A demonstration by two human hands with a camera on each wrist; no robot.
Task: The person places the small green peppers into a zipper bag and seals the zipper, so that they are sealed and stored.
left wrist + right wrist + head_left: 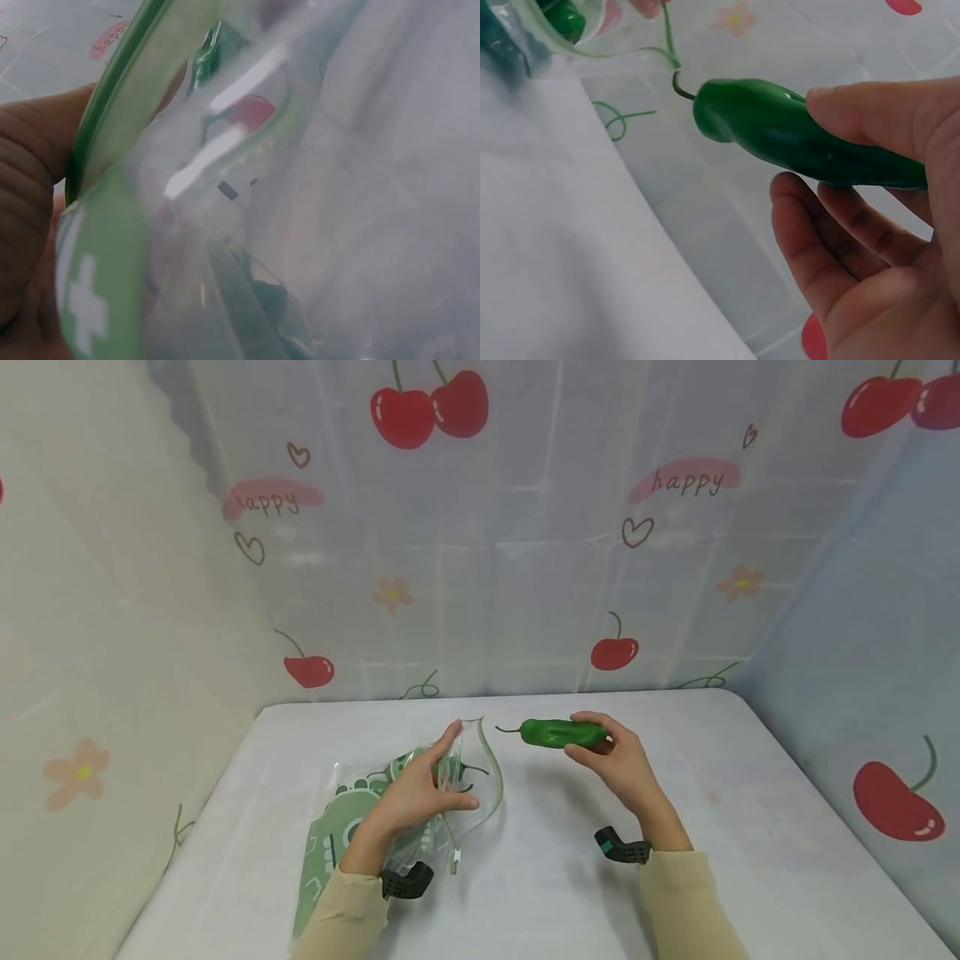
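My right hand (pixel 622 764) holds a long green pepper (pixel 551 732) by its far end, thumb on one side and fingers on the other. The pepper lies level above the table, its thin stem pointing left toward a clear zip bag (pixel 345 810) with a green cartoon print. Around the bag's mouth is my left hand (pixel 412 797), finger and thumb spread wide; the green zip rim (pixel 112 97) shows against it in the left wrist view. Inside the bag is another green pepper (pixel 564 19), with dark stems sticking out at the mouth. Some left fingers are hidden.
The bag stands tilted on a white table (pixel 712 860), left of the middle. A pale curtain (pixel 510 585) printed with cherries and flowers rises behind the table and along both sides. Each wrist wears a black band, such as the left band (pixel 407 882).
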